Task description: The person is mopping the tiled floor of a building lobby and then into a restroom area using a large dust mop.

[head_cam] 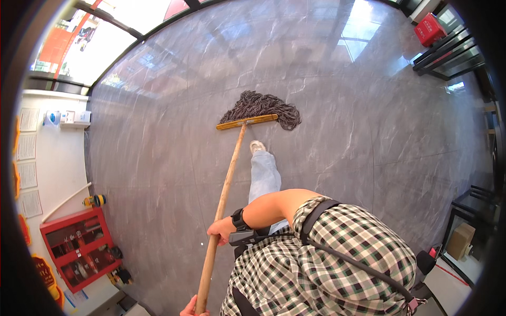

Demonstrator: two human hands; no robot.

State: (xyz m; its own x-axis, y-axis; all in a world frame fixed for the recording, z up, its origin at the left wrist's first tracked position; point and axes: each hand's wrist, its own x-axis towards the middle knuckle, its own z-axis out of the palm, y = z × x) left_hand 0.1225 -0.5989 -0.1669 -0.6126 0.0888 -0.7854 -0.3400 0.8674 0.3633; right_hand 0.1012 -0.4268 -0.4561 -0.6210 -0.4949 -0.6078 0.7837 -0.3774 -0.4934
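A wide floor mop rests on the grey marbled tile floor (316,150), its dark yarn strands (263,106) fanned out beyond a yellowish wooden crossbar (247,122). The long wooden handle (229,177) slopes from the crossbar down towards the lower left of my body. My right hand (223,231) is wrapped around the handle's middle, with a black band on its wrist. Close to the handle's end, at the bottom rim, my left hand (193,307) grips it, partly cut off. One shoe (257,146) and a light-blue trouser leg (265,173) extend just behind the crossbar.
Along the left wall stands a red glass-fronted cabinet (81,249), with a pale pole (67,201) leaning nearby. Glass panes (99,47) border the upper left. At right are a red box (430,29), a black-framed glass door (450,55) and a cardboard box (460,241).
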